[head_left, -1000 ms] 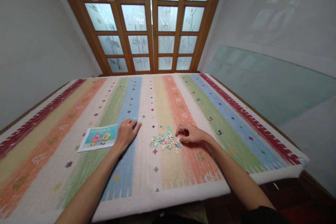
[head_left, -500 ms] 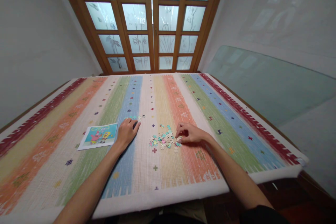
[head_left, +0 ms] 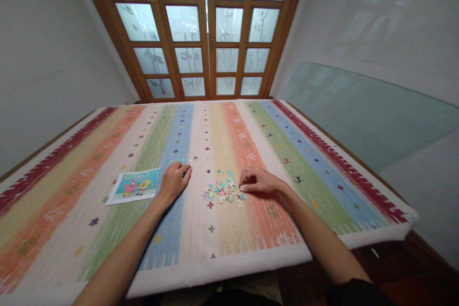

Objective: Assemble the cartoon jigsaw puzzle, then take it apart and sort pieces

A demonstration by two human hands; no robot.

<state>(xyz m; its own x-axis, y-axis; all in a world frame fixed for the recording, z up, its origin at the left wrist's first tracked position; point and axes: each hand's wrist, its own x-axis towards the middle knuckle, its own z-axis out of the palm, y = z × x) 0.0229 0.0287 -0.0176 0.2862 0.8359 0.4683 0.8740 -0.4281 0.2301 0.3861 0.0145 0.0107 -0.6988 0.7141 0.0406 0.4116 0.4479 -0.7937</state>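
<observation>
A heap of small pastel jigsaw pieces (head_left: 223, 190) lies on a striped woven cloth (head_left: 186, 229). My right hand (head_left: 258, 180) rests at the heap's right edge, fingers curled and pinched over a piece there. My left hand (head_left: 174, 180) lies on the blue stripe with fingers bent, touching a few joined pieces (head_left: 183, 161) set apart from the heap. A cartoon reference picture (head_left: 134, 186) lies flat to the left of my left hand.
The cloth covers a low wide platform whose front edge (head_left: 222, 272) is near me. Wooden doors with frosted glass panes (head_left: 206, 33) stand behind it. A glass sheet (head_left: 362, 110) leans against the right wall.
My right hand has shifted slightly left and up along the heap's edge. My left hand has barely moved.
</observation>
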